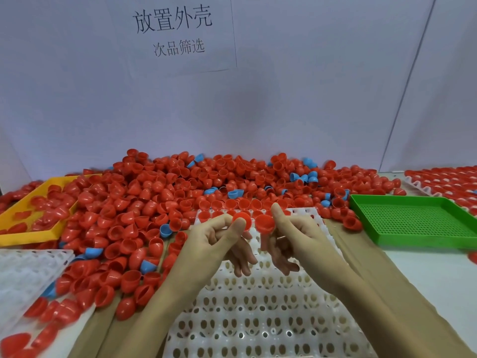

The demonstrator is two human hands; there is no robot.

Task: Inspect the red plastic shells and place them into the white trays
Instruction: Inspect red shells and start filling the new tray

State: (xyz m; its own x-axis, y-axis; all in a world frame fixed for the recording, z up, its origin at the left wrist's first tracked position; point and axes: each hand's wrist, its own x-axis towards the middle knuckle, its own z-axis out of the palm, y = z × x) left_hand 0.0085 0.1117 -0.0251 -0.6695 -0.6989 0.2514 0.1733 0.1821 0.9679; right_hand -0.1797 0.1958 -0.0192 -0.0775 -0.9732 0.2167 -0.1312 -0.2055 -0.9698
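A white paper sign [172,34] is fixed to the back wall, printed in black: "放置外壳", with "次品筛选" in smaller type below. No brand marks can be read.

Two red shells are held up over the white tray [258,301] in the middle of the bench. The left shell [244,220] is pinched between thumb and fingertips of the left hand [219,241]; the grip is closed on it, remaining fingers hanging down. The right shell [265,223], a glossy cup with its open mouth turned up and toward the camera, is grasped by the right hand [296,239], thumb raised. The two shells are just beside each other.

The white tray is moulded plastic with rows of oval pockets, mostly unfilled; a few red shells are seated in its far row. A big pile of red shells [180,192], smooth half-egg shapes, is spread behind and to the left, with scattered blue shells [235,194] mixed in. A yellow tray [38,235] at left holds some red shells. A green tray [413,220] with a perforated floor is set at right. A second white tray [23,275] is seen lower left, and a filled tray [444,180] far right.
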